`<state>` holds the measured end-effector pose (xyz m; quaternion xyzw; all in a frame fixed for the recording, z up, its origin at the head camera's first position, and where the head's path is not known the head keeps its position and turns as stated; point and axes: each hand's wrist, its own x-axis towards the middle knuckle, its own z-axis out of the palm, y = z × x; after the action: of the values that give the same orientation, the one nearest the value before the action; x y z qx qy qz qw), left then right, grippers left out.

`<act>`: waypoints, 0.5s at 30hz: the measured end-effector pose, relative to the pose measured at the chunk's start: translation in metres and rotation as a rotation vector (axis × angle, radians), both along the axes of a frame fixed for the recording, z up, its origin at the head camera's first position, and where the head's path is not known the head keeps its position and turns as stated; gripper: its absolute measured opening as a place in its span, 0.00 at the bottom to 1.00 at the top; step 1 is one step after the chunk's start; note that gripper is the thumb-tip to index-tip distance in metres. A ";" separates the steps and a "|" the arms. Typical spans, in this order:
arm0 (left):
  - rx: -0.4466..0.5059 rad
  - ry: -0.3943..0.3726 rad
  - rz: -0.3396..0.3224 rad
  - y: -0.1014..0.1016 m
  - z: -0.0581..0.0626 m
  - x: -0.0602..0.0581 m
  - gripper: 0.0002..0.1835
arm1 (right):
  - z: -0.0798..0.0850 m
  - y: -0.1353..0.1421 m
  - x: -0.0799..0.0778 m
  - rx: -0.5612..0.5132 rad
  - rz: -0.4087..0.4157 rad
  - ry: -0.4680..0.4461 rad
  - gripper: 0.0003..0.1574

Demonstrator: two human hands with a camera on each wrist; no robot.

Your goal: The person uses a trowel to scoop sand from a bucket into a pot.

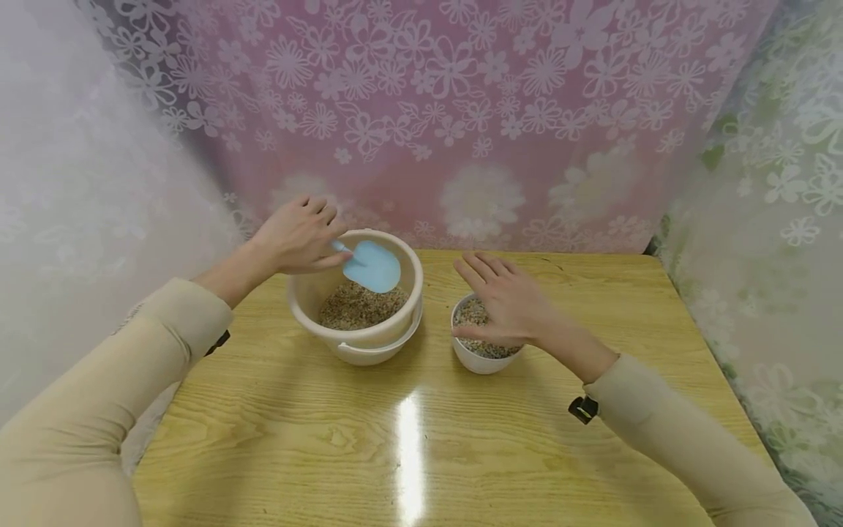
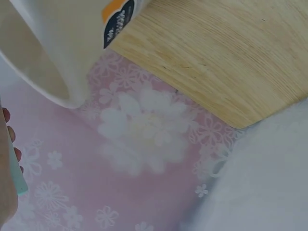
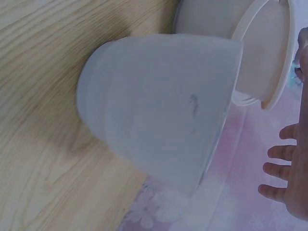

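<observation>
In the head view my left hand (image 1: 299, 236) grips the handle of a light blue scoop (image 1: 374, 268). Its blade hangs inside the mouth of a cream bucket (image 1: 304, 316), above the brown grit (image 1: 358, 307) in it. The handle's end also shows beside my fingers in the left wrist view. My right hand (image 1: 510, 300) is spread with straight fingers over a smaller white pot (image 1: 483, 364). Grainy grit (image 1: 473, 315) fills that pot close to its rim, partly hidden under the palm. The right wrist view shows the white pot (image 3: 159, 96) from the side, my fingers beyond its rim.
Both containers stand on a yellow wood-grain table (image 1: 329, 439), the bucket left of the pot. The bucket's handle (image 1: 388, 344) hangs down at its front. A pink flowered curtain (image 1: 408, 110) closes off the back, with pale sheets at both sides.
</observation>
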<state>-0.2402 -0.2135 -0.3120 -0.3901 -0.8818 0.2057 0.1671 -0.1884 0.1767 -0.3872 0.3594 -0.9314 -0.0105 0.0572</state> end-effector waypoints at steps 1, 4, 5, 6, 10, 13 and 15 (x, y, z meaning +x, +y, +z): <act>-0.003 -0.004 0.008 -0.002 -0.001 0.000 0.30 | 0.001 -0.005 0.000 0.004 0.004 0.006 0.72; -0.011 -0.018 0.022 -0.006 -0.004 0.001 0.30 | 0.005 -0.017 -0.001 0.001 0.018 0.010 0.73; -0.018 -0.023 0.030 -0.006 -0.005 0.001 0.31 | 0.006 -0.022 0.000 0.002 0.021 0.003 0.73; -0.027 -0.025 0.038 -0.007 -0.006 0.001 0.32 | 0.007 -0.026 0.000 0.004 0.024 -0.007 0.73; -0.075 -0.019 0.073 -0.008 -0.012 0.001 0.33 | 0.010 -0.039 -0.001 0.004 0.034 -0.013 0.75; -0.109 -0.011 0.101 -0.009 -0.017 0.000 0.33 | 0.012 -0.048 -0.003 -0.009 0.030 -0.004 0.75; -0.122 -0.006 0.114 -0.009 -0.020 0.001 0.33 | 0.012 -0.052 -0.004 -0.015 0.022 0.003 0.75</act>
<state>-0.2396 -0.2229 -0.3319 -0.3493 -0.8889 0.2672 0.1284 -0.1927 0.1244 -0.3756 0.3693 -0.9272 -0.0036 0.0615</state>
